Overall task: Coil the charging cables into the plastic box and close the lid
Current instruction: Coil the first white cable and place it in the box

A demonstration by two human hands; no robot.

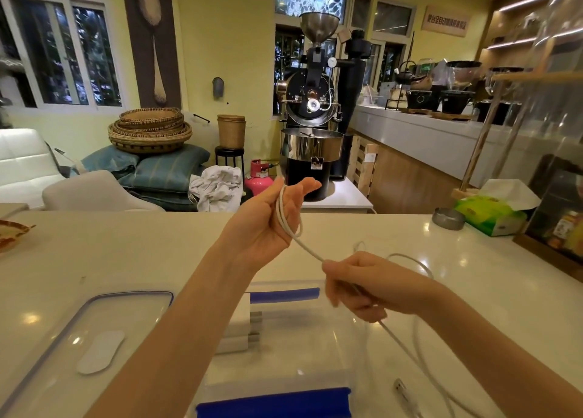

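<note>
Left hand (274, 218) up above the counter (126, 259), palm turned inward, fingers loosely open with the thumb stretched out. White cable (307, 248) looped a couple of times around that palm, wrapped between thumb and fingers. From the loops, a taut run slanting down and to the right, straight into the right hand (362, 286). Right hand lower and nearer, fingers curled shut around the cable, pinching it. Past that fist, cable dropping toward the near edge of the counter, then curving back in a wide slack loop lying on the surface to the right of the box. A cable plug (402, 389) resting flat near the near right edge; whether it belongs to the same cable, cannot tell.

Clear plastic box (334, 338) sitting open at the near edge of the counter, right under both forearms, blue latches (284, 294) at its far and near sides. Something pale and blocky inside at the left end, too blurred to name. Lid (79, 338) off, lying flat on the counter just left of the box, blue seal around its rim.

Farther along the counter, toward the far right corner: a small grey ashtray (448, 218) beside a green tissue box (492, 215).
</note>
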